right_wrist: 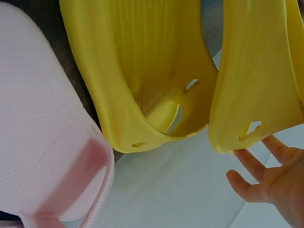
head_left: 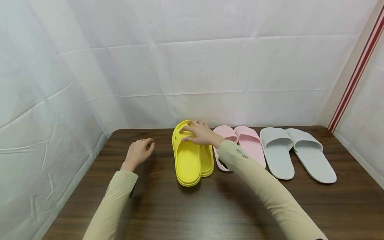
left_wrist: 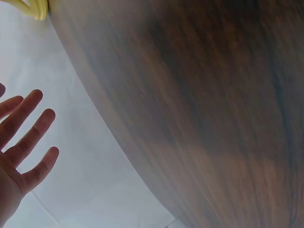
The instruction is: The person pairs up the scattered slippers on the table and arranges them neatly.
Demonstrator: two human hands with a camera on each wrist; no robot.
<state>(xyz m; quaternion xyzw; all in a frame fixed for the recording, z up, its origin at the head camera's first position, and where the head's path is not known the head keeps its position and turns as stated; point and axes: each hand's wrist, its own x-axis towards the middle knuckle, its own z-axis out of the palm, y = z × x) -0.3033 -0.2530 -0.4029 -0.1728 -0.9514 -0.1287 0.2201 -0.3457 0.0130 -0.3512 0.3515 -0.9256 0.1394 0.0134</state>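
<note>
My right hand (head_left: 200, 134) grips a yellow slipper (head_left: 187, 163) by its upper at the toe end, thumb and forefinger spread over it. In the right wrist view, other fingertips (right_wrist: 244, 154) meet the toe edge by a small hole. That slipper overlaps its yellow mate (head_left: 207, 161), whose front lies partly behind my hand; the mate's open strap (right_wrist: 156, 133) shows in the right wrist view. My left hand (head_left: 139, 151), holding nothing, hovers over the table to the left, its fingers loosely bent.
A pair of pink slippers (head_left: 252, 146) lies right of the yellow ones, partly behind my right sleeve. Farther right are two pale grey slippers (head_left: 282, 163). The dark wooden table (head_left: 168, 213) backs onto a white sheet (head_left: 204, 73).
</note>
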